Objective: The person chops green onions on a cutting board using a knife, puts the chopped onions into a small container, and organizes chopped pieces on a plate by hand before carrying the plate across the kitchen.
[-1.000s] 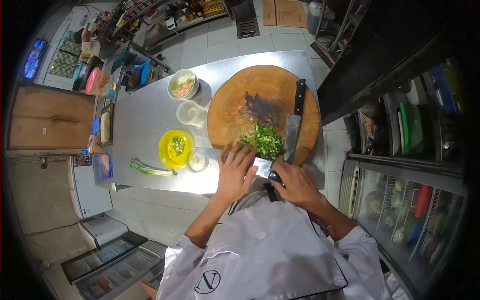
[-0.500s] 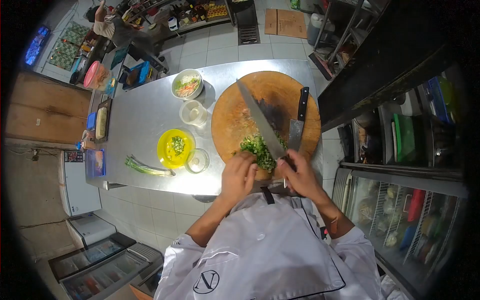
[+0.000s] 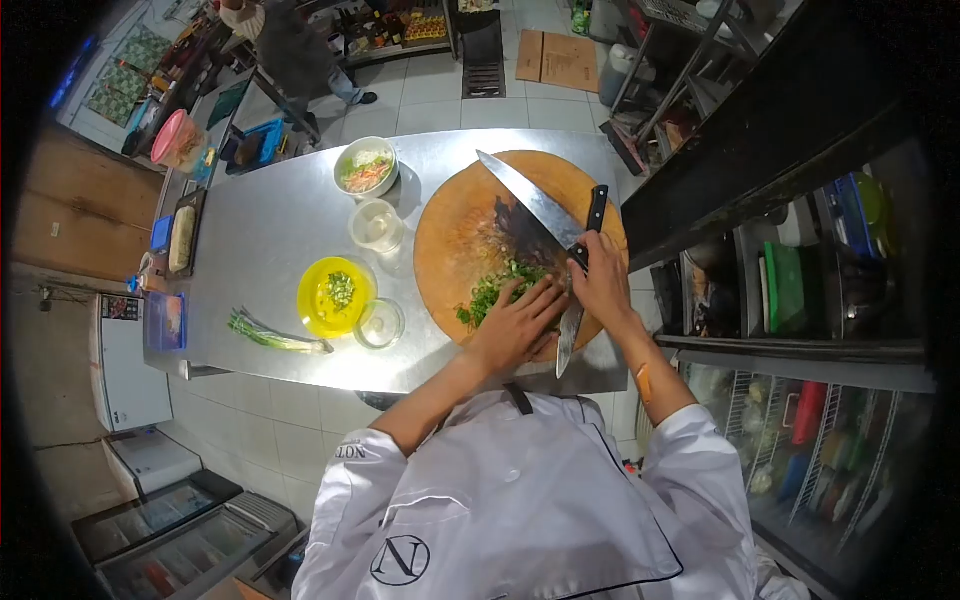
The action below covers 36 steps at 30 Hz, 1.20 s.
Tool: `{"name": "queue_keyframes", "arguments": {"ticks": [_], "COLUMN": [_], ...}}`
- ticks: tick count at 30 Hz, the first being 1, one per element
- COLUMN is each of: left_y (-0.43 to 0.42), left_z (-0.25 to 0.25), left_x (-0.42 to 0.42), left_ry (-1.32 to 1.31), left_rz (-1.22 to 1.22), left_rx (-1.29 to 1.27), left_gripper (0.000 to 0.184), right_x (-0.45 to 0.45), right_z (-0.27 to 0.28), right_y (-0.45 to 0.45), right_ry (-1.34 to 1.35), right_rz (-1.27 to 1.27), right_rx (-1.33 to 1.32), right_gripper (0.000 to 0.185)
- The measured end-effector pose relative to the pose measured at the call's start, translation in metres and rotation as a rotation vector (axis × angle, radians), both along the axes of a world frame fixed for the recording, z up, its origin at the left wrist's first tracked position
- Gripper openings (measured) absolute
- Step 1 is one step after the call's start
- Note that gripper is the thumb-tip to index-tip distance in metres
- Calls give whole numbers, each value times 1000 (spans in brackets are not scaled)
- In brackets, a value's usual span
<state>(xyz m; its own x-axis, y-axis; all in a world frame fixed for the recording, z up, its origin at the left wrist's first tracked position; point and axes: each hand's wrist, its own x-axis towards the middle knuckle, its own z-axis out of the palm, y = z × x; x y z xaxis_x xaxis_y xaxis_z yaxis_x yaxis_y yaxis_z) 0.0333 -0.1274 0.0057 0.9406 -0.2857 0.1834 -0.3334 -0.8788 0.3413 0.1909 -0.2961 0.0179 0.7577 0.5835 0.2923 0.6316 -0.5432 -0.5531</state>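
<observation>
On the steel tabletop point(image 3: 250, 240), a round board point(image 3: 448, 235) was set. Chopped greens point(image 3: 488, 296) were partly covered there by the left hand point(image 3: 520, 322), its fingers slightly spread. By the right hand point(image 3: 602, 277), fingers curled, a knife point(image 3: 528, 200) was gripped, blade angled forward-left; the greens were placed leftward of that grip.

Left hand point(image 3: 513, 327) smothers part of chopped greens point(image 3: 487, 295)! Right hand point(image 3: 602, 279) masks middle of lower knife point(image 3: 569, 336), butt of upper knife point(image 3: 530, 200) too. Eleven o'clock: head of co-worker point(image 3: 290, 50) lopped off by top edge. Ten o'clock: screen point(image 3: 73, 73), just blurry sliver. Four o'clock: contents of fridge point(image 3: 805, 440) too blurred to name.
</observation>
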Motion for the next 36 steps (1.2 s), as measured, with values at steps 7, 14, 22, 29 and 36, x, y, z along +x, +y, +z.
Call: {"name": "queue_keyframes", "arguments": {"ticks": [7,14,22,29,36], "left_y": [3,32,62,40,50], "left_z": [-4,16,22,1,-1], "left_x": [17,15,-33,-48,-30], "left_ry": [-86,-120,-142,-25,-33], "left_rz": [-48,65,391,462,379], "left_rx": [43,-109,-522,-583,-767], "left_gripper": [32,31,43,73,74], "right_x": [-10,-33,-111,-134,-129], "right_z": [-2,21,26,-1,-10], "right_y": [5,3,-1,44,79], "right_ry": [72,104,298,241,38], "right_rz": [-122,-90,59,76,-45], "right_rx": [13,139,-2,-72,-41], "right_gripper": [36,31,66,134,121]}}
